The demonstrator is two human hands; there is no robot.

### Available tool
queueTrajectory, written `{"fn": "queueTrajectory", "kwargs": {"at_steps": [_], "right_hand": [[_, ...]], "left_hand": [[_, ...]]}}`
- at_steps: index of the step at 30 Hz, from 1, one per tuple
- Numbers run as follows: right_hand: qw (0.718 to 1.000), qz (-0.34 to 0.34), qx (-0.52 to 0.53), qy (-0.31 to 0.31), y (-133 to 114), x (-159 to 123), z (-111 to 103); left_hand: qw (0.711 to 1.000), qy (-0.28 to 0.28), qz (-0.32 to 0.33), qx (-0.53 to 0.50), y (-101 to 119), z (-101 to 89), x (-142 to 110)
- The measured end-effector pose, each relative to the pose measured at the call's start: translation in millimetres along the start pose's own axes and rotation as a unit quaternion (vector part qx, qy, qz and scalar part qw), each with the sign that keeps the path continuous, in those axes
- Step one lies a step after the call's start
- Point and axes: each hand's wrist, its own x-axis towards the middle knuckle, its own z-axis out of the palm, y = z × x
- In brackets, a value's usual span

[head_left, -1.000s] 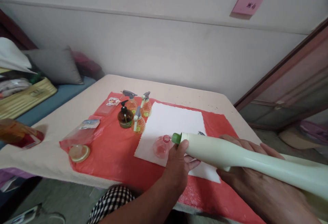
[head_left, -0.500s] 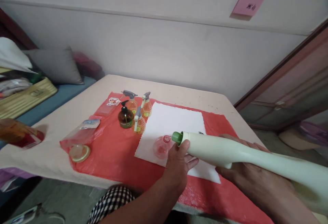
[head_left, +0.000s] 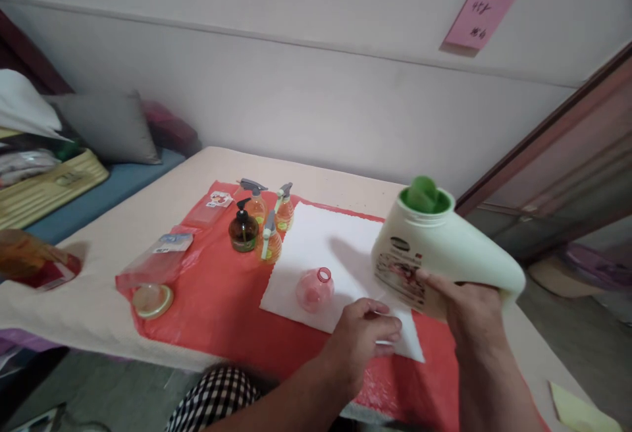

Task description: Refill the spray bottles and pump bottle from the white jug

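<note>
My right hand (head_left: 474,307) is closed round the handle of a large pale green jug (head_left: 409,241), lifted above the right part of the table. The jug tilts a little, with a green spout showing in its uncapped mouth. Below and left of it is my left hand (head_left: 368,330), apart from the jug, its fingers loosely curled with gaps between them and nothing visible in them. Just beyond that hand a small clear pink bottle (head_left: 313,290), round and without a cap, rests on a white sheet (head_left: 323,234).
Several orange spray bottles (head_left: 271,246) and a dark pump bottle (head_left: 243,229) stand on the red plastic sheet (head_left: 212,307). Farther left are a round lid (head_left: 152,301), clear packets (head_left: 160,254) and a blurred amber bottle (head_left: 37,259). Behind the table (head_left: 316,174) is a wall (head_left: 296,89).
The jug has swung from lying level, its spout by the pink bottle's mouth, to mouth up and farther right. My left hand has let go of its neck and moved slightly down and right.
</note>
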Motion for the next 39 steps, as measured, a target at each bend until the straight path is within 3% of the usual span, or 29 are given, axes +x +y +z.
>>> {"fn": "queueTrajectory", "kwargs": {"at_steps": [3,5,9,13,17,21,26,31,33,36,39], "right_hand": [[0.985,0.055,0.162,-0.012,-3,14,51],[0.977,0.064,0.201,-0.029,4,25,86],[0.982,0.069,0.168,-0.051,41,41,140],[0.993,0.066,0.092,-0.046,79,43,159],[0.997,0.052,-0.012,-0.061,92,31,153],[0.988,0.046,-0.108,-0.096,87,7,130],[0.967,0.068,-0.21,-0.123,80,-4,69],[0.932,0.163,-0.323,-0.035,87,5,9],[0.915,0.209,-0.344,-0.022,95,7,2],[0.901,0.258,-0.348,-0.015,107,8,6],[0.897,0.289,-0.335,-0.009,114,9,15]], "left_hand": [[1.0,0.007,0.007,0.028,2,-1.3,0],[0.999,0.011,0.024,0.041,4,-4.0,1],[0.994,0.023,0.055,0.089,10,-12.7,7],[0.992,0.032,0.065,0.103,14,-20.7,11],[0.991,0.033,0.065,0.109,14,-25.6,12],[0.988,0.033,0.078,0.129,12,-28.8,15],[0.982,0.056,0.109,0.147,26,-32.7,6],[0.944,0.111,0.248,0.187,57,-55.3,-8],[0.923,0.15,0.282,0.216,67,-71.7,-6],[0.883,0.198,0.259,0.338,70,-96.2,7],[0.845,0.168,0.212,0.462,63,-110.2,23]]}}
